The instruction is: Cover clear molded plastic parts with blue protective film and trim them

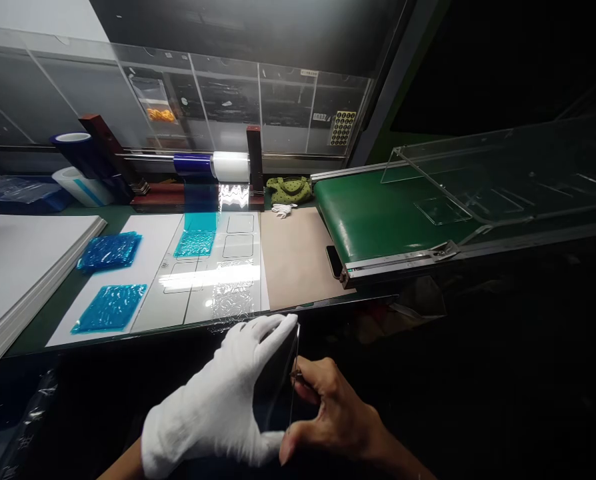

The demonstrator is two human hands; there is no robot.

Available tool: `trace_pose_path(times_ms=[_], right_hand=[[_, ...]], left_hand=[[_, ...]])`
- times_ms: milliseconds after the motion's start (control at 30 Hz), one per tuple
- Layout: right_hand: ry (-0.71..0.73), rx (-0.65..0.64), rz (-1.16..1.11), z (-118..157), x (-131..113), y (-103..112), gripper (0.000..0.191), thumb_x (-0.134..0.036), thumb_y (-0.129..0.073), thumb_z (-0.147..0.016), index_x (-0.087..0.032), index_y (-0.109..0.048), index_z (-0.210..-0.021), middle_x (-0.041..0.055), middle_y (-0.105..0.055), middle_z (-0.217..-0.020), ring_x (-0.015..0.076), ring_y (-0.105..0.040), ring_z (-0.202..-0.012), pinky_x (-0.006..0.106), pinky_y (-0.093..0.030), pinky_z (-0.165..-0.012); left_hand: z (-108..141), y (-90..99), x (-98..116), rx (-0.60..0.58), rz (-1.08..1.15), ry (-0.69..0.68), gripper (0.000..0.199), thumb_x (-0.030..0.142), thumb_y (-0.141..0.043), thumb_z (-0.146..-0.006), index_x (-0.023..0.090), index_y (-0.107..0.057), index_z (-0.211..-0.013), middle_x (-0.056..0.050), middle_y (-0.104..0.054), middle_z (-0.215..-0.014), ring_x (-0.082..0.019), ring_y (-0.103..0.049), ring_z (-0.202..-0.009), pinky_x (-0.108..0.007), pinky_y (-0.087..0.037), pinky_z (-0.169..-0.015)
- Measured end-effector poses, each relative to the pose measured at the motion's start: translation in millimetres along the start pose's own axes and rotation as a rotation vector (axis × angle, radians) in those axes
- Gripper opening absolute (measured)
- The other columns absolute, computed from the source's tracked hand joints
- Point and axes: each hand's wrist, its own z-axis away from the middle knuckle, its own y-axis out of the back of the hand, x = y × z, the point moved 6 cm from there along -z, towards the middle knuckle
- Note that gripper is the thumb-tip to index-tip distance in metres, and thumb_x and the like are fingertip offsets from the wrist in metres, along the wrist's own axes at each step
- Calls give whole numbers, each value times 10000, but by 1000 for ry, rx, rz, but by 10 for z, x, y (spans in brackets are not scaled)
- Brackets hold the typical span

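My left hand (213, 400), in a white cotton glove, holds a clear pane (278, 380) upright and edge-on to me, just above the dark front of the bench, with its gloved fingers (273, 330) closed around the top of the pane. The pane is thin, smooth and glassy, and it shows only as a bright edge line against the dark. My bare right hand (333, 413) comes in from the other side, narrowed to a pinch at the pane's edge; whatever sits at my fingertips (301, 379) is too small to tell. Just beyond my hands, a crinkled clear film (233, 290) lies on a glossy white mat (223, 307) marked with rounded rectangles. Crumpled blue film sheets (109, 308) lie on a white sheet (153, 247) to its left, and another piece (195, 243) lies on the mat. Further left is a stack of white boards (23, 267). To the right are a tan sheet (298, 257) and a phone (334, 261), beside a green conveyor belt (378, 213) under a clear acrylic cover (478, 167). Another clear pane (442, 210) lies on the belt. Along the back, blue and white film rolls (213, 167) sit on a rod between dark red posts, near a green bag (289, 190) and a white glove (283, 210).
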Motion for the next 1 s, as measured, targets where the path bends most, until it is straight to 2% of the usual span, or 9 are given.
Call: trace_pose_path(times_ms=[233,300,433,500,567,700,800,900,1000], right_hand=[[94,2,-51,-72,-29,-6,590,-634,-791,-453,-196,-541,-760,-30,-455,-708,138,-466,-730,229,-500,-638],[175,83,-47,-81,-20,26,611,-660,-787,-425,-200,-484,-689,-45,-426,-661,107,-411,-646,206,-434,-551],[406,406,-249,-10,-21,244,699,-740,-722,-449,-220,-285,-616,-95,-265,-564,54,-226,-495,199,-225,-428],[406,429,-299,-28,9,305,655,-707,-705,-551,-227,-266,-633,-100,-243,-565,53,-199,-479,204,-185,-420],[342,365,-205,-134,60,325,538,-595,-694,-674,-224,-304,-652,-92,-275,-575,60,-234,-485,204,-216,-430],[213,361,192,-632,326,480,142,-341,-488,-887,-199,-484,-900,-45,-443,-668,98,-436,-567,214,-388,-546],[27,373,724,-1249,662,670,312,-118,-368,-876,-158,-461,-1171,57,-579,-947,147,-575,-845,254,-459,-763],[-65,358,872,-1823,907,877,453,16,-357,-791,-108,-479,-1209,154,-565,-1102,208,-579,-975,312,-458,-822],[-82,348,932,-2147,958,999,494,31,-389,-769,-96,-478,-1238,186,-567,-1111,257,-569,-1022,370,-454,-855]], left_hand=[[-14,-64,-70,-1,-24,47,1133,754,-615,-543,238,-170,-1448,-148,-348,-1395,-367,-418,-1219,-481,-443,-967],[9,-78,-111,22,-33,77,1130,727,-636,-539,258,-165,-1453,-142,-342,-1409,-376,-408,-1230,-494,-437,-968],[84,-48,-237,139,-109,195,1150,542,-722,-523,291,-112,-1464,-123,-325,-1432,-382,-375,-1258,-516,-404,-986],[110,-43,-295,186,-135,238,1187,483,-739,-499,284,-85,-1469,-126,-313,-1443,-387,-351,-1274,-530,-374,-1007],[109,-61,-343,210,-138,252,1204,487,-747,-481,277,-93,-1469,-127,-316,-1443,-386,-343,-1280,-541,-335,-1033],[112,-116,-567,269,-47,365,1247,491,-771,-454,243,-98,-1473,-144,-274,-1465,-395,-269,-1327,-555,-237,-1087],[192,-285,-867,179,324,527,1255,461,-765,-513,260,20,-1472,-138,-170,-1512,-361,-214,-1371,-522,-270,-1086],[298,-487,-1056,64,760,619,1204,443,-727,-605,274,106,-1457,-138,-256,-1481,-306,-325,-1331,-456,-360,-1040],[329,-545,-1178,136,879,684,1187,472,-707,-632,216,105,-1460,-170,-385,-1388,-282,-463,-1214,-407,-417,-973]])
